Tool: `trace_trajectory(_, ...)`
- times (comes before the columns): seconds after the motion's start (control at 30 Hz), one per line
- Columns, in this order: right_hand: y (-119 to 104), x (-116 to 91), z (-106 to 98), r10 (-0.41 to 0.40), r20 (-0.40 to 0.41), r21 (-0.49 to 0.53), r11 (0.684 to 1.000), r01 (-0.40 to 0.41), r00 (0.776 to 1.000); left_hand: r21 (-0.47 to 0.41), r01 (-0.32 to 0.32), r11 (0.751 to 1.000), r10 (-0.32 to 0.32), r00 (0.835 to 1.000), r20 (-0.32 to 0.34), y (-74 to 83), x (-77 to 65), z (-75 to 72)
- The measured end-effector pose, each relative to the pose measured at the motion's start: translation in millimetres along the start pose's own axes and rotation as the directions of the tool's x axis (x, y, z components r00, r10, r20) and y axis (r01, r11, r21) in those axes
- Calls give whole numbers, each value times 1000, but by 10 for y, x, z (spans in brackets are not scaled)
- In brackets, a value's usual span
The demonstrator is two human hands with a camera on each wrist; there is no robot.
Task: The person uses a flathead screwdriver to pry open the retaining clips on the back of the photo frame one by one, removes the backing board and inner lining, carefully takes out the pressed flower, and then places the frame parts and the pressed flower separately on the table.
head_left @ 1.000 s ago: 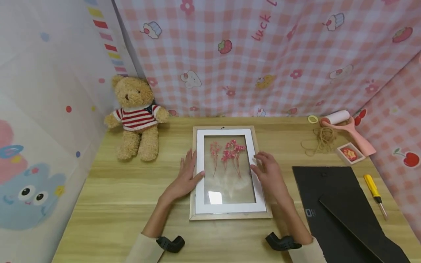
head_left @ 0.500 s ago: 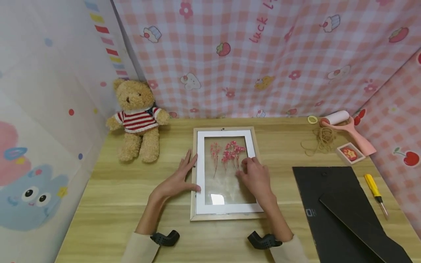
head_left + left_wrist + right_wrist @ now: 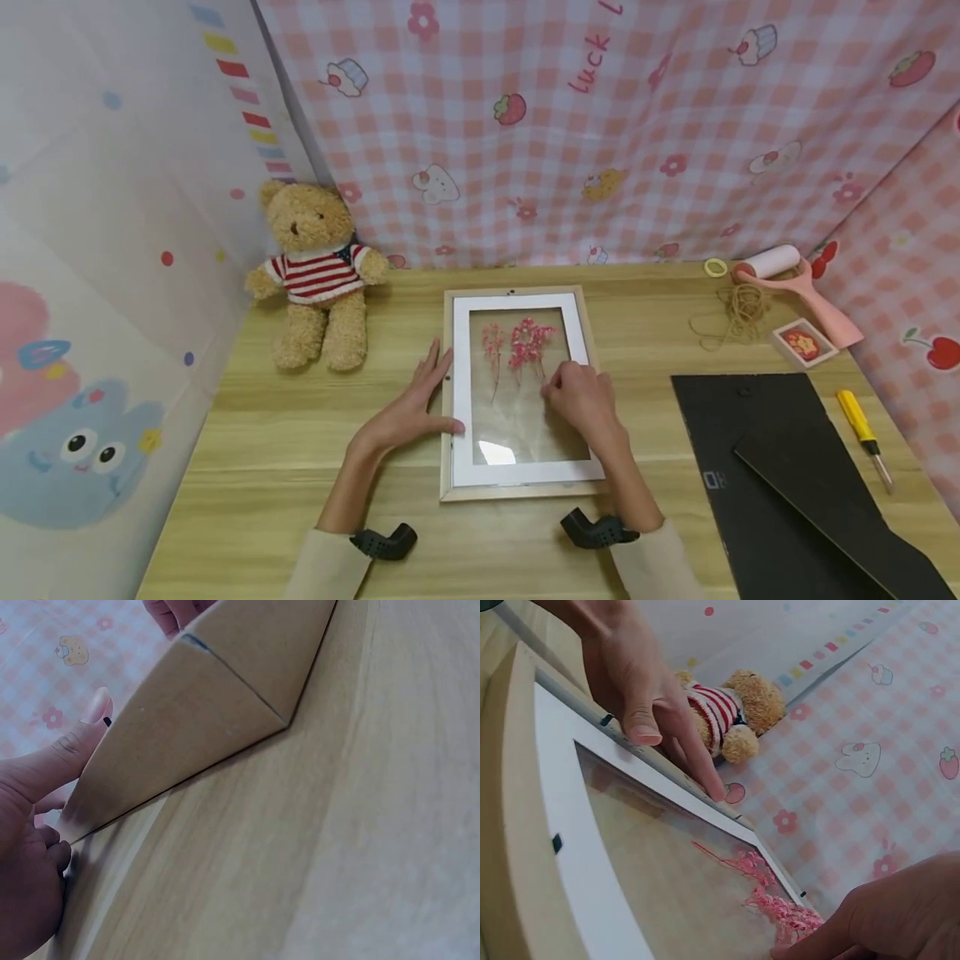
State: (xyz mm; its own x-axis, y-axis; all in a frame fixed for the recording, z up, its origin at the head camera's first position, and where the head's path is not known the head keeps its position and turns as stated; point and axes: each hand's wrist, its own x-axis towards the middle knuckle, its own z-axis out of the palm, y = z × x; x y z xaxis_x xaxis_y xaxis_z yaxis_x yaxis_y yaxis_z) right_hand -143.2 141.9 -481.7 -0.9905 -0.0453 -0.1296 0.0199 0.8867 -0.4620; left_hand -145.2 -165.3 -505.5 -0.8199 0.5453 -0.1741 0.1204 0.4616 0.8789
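A light wooden picture frame (image 3: pixel 447 467) lies flat on the table, with a white mat (image 3: pixel 461 375) around a clear pane (image 3: pixel 532 433). On the pane are a thin pink dried flower sprig (image 3: pixel 492 340) and, to its right, fuller pink dried flowers (image 3: pixel 528 335). My right hand (image 3: pixel 585 404) reaches over the frame's right side, its curled fingertips pinching the stems of the fuller flowers; the exact contact is partly hidden. Along the frame's left side my left hand (image 3: pixel 405 414) rests with fingers spread, the thumb (image 3: pixel 96 706) on the rim.
A black backing board (image 3: pixel 705 433) with a stand leg lies at right, beside a yellow-handled screwdriver (image 3: pixel 857 417). Behind them are a small box (image 3: pixel 804 343), twine (image 3: pixel 744 308), a pink-handled roller (image 3: pixel 817 308) and a yellow ring (image 3: pixel 715 267). A teddy bear (image 3: pixel 318 275) sits back left.
My right hand has moved left from the frame's right edge onto the fuller flowers' stems, and these flowers have shifted slightly. My left hand has slid a little down the left edge.
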Motion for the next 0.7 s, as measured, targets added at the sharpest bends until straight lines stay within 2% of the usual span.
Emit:
trace_trajectory(0.23,-106,-56,-160,28,48,39,999,-30,998,-6,-1,1000,1,1000,2,13,-6,-1)
trace_trajectory(0.37,-63,-59,-204,22,63,132,991,-30,998,5,7,1000,-7,1000,10,14,-7,1)
trace_trajectory(0.5,-22,-56,-275,42,119,261,963,-72,992,1,9,1000,-9,1000,5,28,-13,3)
trace_trajectory(0.7,58,-15,-331,40,180,371,923,-106,983,-5,0,1000,0,1000,-3,17,-25,0)
